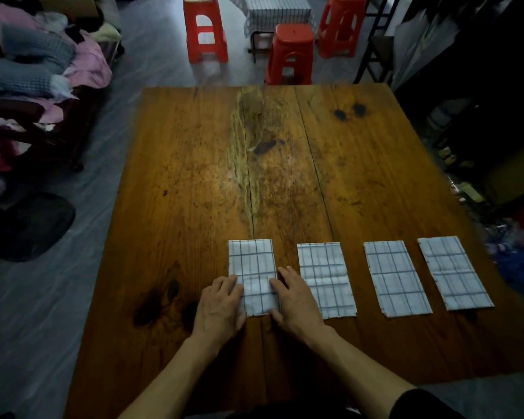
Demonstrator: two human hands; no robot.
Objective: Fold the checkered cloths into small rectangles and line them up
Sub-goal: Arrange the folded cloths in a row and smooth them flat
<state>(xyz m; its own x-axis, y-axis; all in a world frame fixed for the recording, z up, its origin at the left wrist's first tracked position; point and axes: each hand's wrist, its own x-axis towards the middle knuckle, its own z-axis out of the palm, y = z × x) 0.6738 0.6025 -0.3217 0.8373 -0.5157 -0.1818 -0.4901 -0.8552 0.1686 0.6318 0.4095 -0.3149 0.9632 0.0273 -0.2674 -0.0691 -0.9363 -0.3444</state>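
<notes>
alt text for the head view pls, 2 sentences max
Two bare hands, left and right, press the sides of the leftmost of four folded white checkered cloth rectangles lined up on a worn wooden table. Three red plastic stools stand beyond it.

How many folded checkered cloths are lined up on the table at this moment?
4, in one row along the near edge: one between the left hand and right hand, then three to its right. None seems hidden.

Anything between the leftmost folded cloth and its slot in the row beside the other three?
Nothing visible. The leftmost cloth already lies in the row, left hand and right hand at its sides, bare table before the next cloth.
</notes>
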